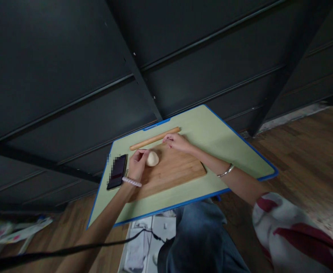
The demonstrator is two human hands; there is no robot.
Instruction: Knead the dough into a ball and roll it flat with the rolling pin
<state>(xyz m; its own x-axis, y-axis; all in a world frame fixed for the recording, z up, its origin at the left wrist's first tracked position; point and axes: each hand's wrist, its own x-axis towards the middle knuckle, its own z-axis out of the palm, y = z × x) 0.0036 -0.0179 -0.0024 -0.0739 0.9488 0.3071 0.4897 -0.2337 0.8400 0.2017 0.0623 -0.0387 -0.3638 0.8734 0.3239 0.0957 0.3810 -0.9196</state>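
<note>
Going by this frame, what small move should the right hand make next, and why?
Probably bring the right hand to the pale ball: the left hand touches it over the wooden board, while the right is apart from it, near the rolling pin.

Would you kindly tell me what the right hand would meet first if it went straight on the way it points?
The right hand would most likely meet the rolling pin first, though the hand's height is unclear and it might pass above.
</note>
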